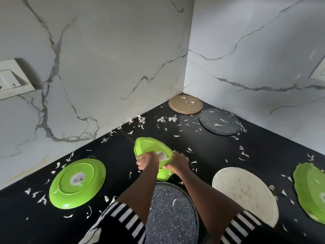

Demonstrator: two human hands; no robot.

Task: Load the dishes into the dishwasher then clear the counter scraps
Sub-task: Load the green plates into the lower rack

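A green scalloped plate [149,147] is tilted up over the black counter [207,155], its underside with a sticker facing me. My left hand [146,161] grips its left edge and my right hand [177,163] grips its right edge. Below my arms lies a grey speckled plate [168,213]. A round green plate [77,184] rests upside down at the left. A cream plate [246,194] and another green scalloped plate [311,191] lie at the right. A tan plate [184,104] and a dark grey plate [219,122] sit in the far corner.
White vegetable scraps [140,120] are scattered all over the counter and on some plates. Marble walls [105,67] close the counter at the back and right. A white switch plate [10,80] is on the left wall.
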